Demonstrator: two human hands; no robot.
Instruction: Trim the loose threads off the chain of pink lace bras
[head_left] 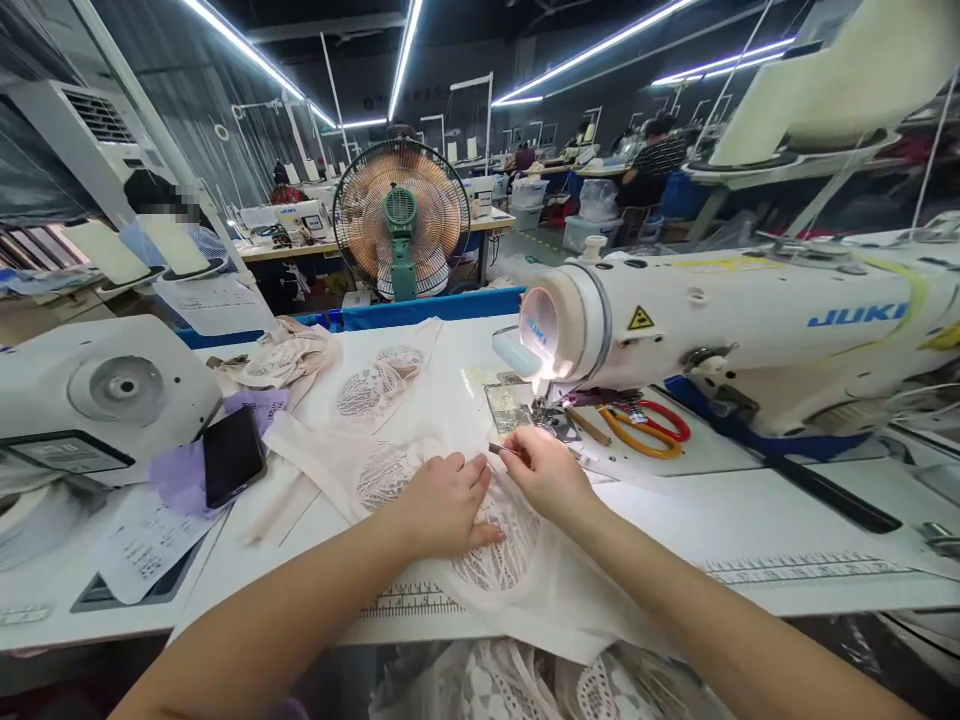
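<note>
A pale pink lace bra is spread over the white table in front of me. My left hand rests on it, thumb stretched out and fingers loosely apart, pressing the fabric down. Close by on the right, my right hand is closed in a pinch around a small dark piece; most of it is hidden by the fingers, so its kind is unclear. Both hands are just in front of the needle area of a white sewing machine, whose lamp lights the fabric.
Orange-handled scissors and red-handled scissors lie beneath the machine arm. More lace pieces lie behind the bra. A phone lies left, beside another machine. A large fan stands beyond the table.
</note>
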